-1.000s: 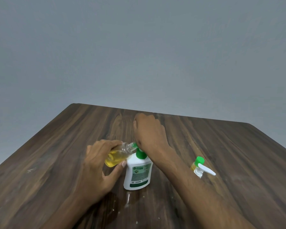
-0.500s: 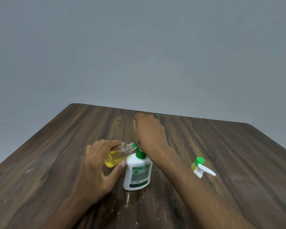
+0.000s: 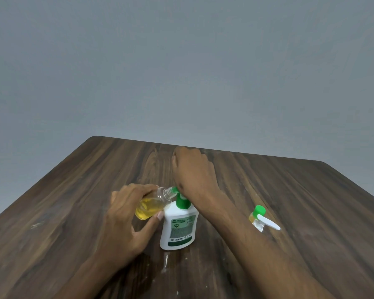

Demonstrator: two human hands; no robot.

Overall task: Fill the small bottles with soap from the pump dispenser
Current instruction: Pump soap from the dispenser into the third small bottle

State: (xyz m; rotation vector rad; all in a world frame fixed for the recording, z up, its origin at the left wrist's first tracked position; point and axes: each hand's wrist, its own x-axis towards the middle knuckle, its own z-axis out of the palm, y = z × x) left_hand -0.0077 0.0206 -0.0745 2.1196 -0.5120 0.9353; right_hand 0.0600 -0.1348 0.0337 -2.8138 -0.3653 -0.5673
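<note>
A white pump dispenser (image 3: 178,228) with a green collar stands upright near the table's middle. My right hand (image 3: 192,171) lies over its pump head, palm down, hiding the nozzle; its fingers point away and how they bend is out of sight. My left hand (image 3: 125,214) grips a small clear bottle (image 3: 150,207) partly filled with yellow soap. The bottle is tilted, its open neck up against the green spout. A second small bottle (image 3: 257,216) with a green collar and white spray trigger sits to the right on the table.
The dark wooden table (image 3: 73,201) spreads to both sides, with its far edge against a plain grey wall. A small wet smear (image 3: 165,261) marks the wood just in front of the dispenser.
</note>
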